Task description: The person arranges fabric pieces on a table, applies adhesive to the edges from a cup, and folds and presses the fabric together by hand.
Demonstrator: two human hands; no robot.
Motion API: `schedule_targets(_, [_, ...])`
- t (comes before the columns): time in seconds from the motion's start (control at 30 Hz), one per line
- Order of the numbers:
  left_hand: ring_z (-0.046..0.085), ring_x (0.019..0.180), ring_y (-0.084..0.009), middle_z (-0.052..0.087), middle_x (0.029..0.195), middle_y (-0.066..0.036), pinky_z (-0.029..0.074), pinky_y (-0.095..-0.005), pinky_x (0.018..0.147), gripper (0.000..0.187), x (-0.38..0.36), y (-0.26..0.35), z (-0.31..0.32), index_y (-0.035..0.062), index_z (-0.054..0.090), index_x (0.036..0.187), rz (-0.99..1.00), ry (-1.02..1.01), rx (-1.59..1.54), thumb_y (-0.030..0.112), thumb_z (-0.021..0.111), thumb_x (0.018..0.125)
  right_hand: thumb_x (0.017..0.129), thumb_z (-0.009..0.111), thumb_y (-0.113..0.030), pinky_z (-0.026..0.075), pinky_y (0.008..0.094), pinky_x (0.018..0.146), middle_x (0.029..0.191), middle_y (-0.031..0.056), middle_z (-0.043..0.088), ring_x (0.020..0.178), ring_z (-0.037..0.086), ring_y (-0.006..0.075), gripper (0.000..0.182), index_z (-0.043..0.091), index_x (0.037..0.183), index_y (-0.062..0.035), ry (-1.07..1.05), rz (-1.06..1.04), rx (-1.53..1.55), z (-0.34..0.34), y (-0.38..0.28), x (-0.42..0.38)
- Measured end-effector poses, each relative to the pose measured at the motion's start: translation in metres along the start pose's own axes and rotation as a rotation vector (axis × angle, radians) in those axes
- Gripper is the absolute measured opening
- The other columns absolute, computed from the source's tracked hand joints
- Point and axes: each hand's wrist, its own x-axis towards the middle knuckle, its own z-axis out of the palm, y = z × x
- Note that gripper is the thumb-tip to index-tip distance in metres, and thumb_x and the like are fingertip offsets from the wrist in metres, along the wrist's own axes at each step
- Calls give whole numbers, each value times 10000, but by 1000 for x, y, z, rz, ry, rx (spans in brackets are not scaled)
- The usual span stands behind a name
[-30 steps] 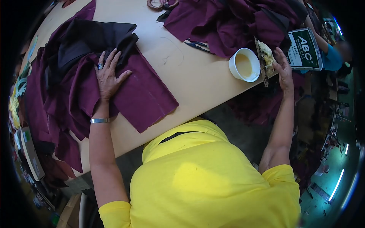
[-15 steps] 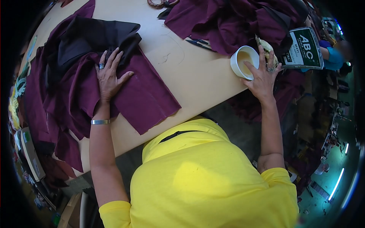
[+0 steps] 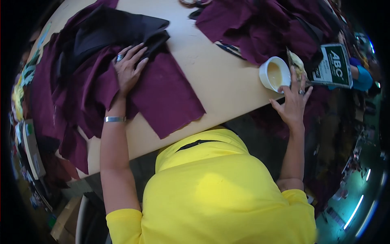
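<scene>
My left hand (image 3: 129, 72) lies open on a maroon cloth (image 3: 172, 95), with its fingers close together at the edge of a black cloth (image 3: 115, 32) spread over the maroon. A silver band circles that wrist. My right hand (image 3: 293, 105) is open with fingers spread, holding nothing. Its fingertips are right by a white tub (image 3: 265, 79) of pale, cream-coloured liquid near the table's edge. Just behind these fingers lies a crumpled, yellowish piece (image 3: 297, 64), beside a green-and-white packet (image 3: 333, 67) lettered ABC.
More maroon cloth (image 3: 260, 28) is heaped at the far right of the pale table (image 3: 191, 57). Partly under it are dark scissors-like blades (image 3: 229, 49). A brown ring-like handle (image 3: 195, 3) shows at the top edge. Another person's blue sleeve (image 3: 362, 77) is at the right.
My right hand has drawn back from inside the tub towards me, fingers now outside it. My left hand's fingers and thumb have come closer together on the cloth. The view has shifted slightly.
</scene>
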Motion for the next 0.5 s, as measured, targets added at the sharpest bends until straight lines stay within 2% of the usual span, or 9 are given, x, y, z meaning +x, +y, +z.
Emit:
schedule_targets(0.13, [512,1101,-189,598,1169,12,385,-306,920,245,8,-9,0,140,670,1041,-64,14,-195,242,561,847,571,754,-173,192,595,1016,1407,65,352,1338,216,339,298,597,811,-93,229,-249,158,-16,-44,16])
schedule_targets(0.17, [554,1036,-174,620,1126,4,415,-277,886,209,8,-12,4,126,681,1001,-27,77,-222,199,588,829,607,718,-115,261,496,1010,1336,74,437,1268,342,332,238,618,822,-90,271,-326,227,-24,-69,25])
schedule_targets(0.23, [577,992,-167,637,1080,-5,430,-273,853,182,8,-8,6,111,685,960,-53,130,-267,164,633,794,660,664,-35,340,420,964,1266,83,488,1196,427,320,214,629,863,-90,281,-498,639,-10,-120,46])
schedule_targets(0.3, [580,982,-170,649,1031,-18,441,-267,822,144,9,-6,8,90,680,906,-72,175,-319,127,657,769,698,601,-3,436,358,851,1133,70,550,1019,547,279,182,612,866,-72,191,-650,965,5,-174,67])
schedule_targets(0.37, [582,974,-175,656,989,-28,447,-263,792,102,10,-9,13,69,668,849,-85,203,-396,97,669,751,724,561,14,463,355,804,1077,85,571,948,571,275,195,614,899,-53,166,-720,1094,36,-215,91])
schedule_targets(0.47, [587,927,-177,658,944,-39,450,-276,765,71,11,-2,12,46,631,775,-145,253,-441,63,680,726,730,543,20,453,371,826,1052,98,576,945,568,278,225,621,929,-49,172,-688,1076,71,-244,113])
schedule_targets(0.5, [587,881,-185,656,944,-40,450,-285,748,75,11,-3,15,42,603,757,-97,315,-399,69,670,735,730,532,23,455,369,819,1012,104,581,924,567,290,252,628,950,-51,207,-670,1038,73,-247,115])
